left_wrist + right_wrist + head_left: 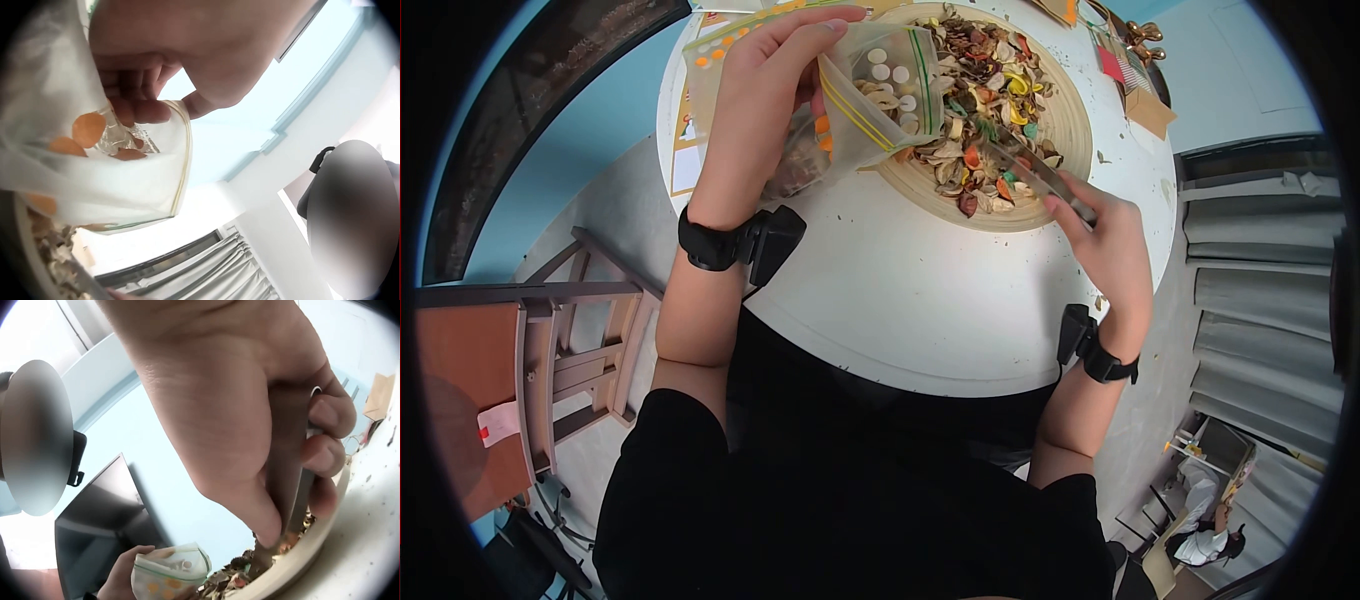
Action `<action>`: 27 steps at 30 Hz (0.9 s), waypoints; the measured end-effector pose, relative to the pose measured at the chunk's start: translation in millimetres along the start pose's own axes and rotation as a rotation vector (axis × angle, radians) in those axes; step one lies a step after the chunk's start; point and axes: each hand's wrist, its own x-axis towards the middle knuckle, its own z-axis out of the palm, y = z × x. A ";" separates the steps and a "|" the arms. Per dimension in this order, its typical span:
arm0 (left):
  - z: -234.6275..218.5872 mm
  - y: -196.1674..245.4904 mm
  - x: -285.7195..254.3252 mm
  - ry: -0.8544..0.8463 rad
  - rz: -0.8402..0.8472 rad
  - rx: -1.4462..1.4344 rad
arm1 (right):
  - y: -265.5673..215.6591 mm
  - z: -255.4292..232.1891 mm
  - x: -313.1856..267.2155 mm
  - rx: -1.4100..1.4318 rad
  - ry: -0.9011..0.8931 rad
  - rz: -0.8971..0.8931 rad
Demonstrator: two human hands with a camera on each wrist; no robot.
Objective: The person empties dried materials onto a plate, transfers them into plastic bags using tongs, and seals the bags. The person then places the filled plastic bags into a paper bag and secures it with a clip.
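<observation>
My left hand grips the rim of a translucent zip bag printed with dots, its mouth spread wide beside the dried pieces. A few pale dried slices lie inside it. Orange dots show on the bag's side in the left wrist view. My right hand holds metal tongs between thumb and fingers. Their tips reach into a heap of potpourri, mixed dried petals and leaves, on a round wooden tray. In the right wrist view the tongs slope down over the tray's rim.
Another orange-dotted bag and a clear bag with dark reddish contents lie left on the white round table. Beyond the tray are a small brown box and copper-coloured objects. A wooden chair stands at left.
</observation>
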 end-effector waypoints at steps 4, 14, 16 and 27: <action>-15.0 -3.2 4.0 -0.136 0.023 0.059 | 3.2 4.5 1.9 0.024 0.063 -0.077; -9.6 7.6 0.5 -0.211 -0.056 0.141 | -8.9 -8.1 -2.9 0.295 0.235 -0.107; -6.7 9.9 -0.1 -0.196 -0.039 0.167 | -23.1 2.6 -5.1 0.350 0.312 -0.175; -5.0 34.3 -3.4 -0.047 0.114 0.273 | 18.6 -10.6 1.0 0.114 0.248 0.210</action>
